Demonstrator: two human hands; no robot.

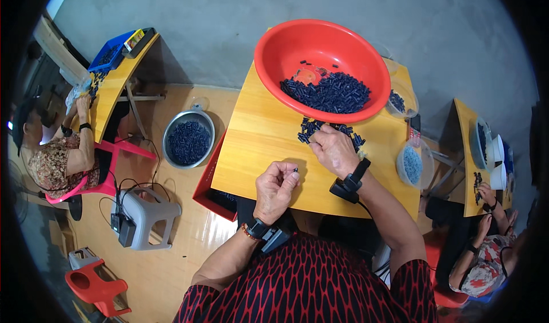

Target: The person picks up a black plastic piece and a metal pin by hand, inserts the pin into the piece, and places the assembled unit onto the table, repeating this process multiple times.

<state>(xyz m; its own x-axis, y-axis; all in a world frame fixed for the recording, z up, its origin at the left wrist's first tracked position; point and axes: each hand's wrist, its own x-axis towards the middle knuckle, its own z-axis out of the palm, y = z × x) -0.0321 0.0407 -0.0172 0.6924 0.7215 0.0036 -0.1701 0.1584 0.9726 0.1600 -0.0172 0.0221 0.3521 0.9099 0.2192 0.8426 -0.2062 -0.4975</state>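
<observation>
My left hand is closed over the near part of the yellow table, pinching a small dark cylindrical piece between thumb and fingers. Farther right, my right hand reaches to a loose pile of dark cylindrical pieces. Its fingers are bent together at the pile's edge, and whatever they grip is hidden. Just beyond the pile stands a large red basin, partly filled with similar dark pieces. To the right, a clear tub holds small light blue parts.
A clear bowl of dark pieces sits behind the tub. On the floor left are a metal bowl, a red box and a grey stool. People work at side tables left and right.
</observation>
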